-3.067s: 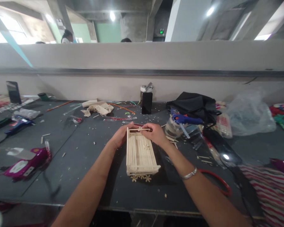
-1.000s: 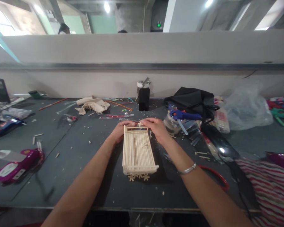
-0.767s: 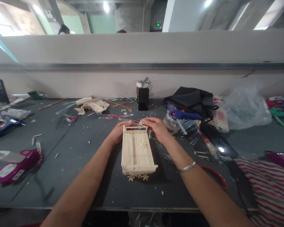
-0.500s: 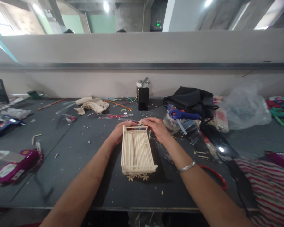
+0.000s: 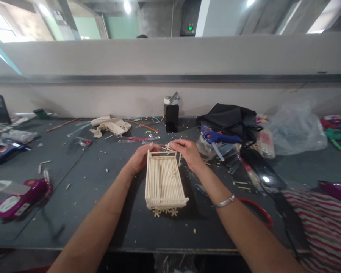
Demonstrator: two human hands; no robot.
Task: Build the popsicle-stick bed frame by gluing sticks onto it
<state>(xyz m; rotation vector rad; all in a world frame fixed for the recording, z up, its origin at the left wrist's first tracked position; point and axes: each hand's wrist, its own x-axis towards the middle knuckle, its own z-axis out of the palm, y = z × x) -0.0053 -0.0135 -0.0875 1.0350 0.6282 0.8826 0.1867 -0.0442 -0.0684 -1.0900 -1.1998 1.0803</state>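
Note:
A small model made of pale wooden sticks (image 5: 167, 178), shaped like a cart or bed with railed ends, lies between my hands on the dark table. Star-shaped stick pieces (image 5: 174, 212) show at its near end, and one more star piece lies on its slatted floor. My left hand (image 5: 140, 157) is curled round the far left corner, its fingertips partly hidden behind the model. At the far end, my right hand (image 5: 187, 151) pinches a small star-shaped stick piece (image 5: 167, 146) between thumb and fingers, close to the far rail.
A blue glue gun (image 5: 220, 136) rests on a clear jar to the right, near a black bag (image 5: 230, 117). A phone (image 5: 172, 118) stands upright at the back. Purple hair-dryer-like device (image 5: 19, 197) lies left. Stick scraps, a cloth (image 5: 112, 127) and a striped fabric (image 5: 321, 223) lie around.
My left hand has shifted very slightly left and its fingers have moved a little at the far corner. The right hand keeps its pinch, and the model is almost still.

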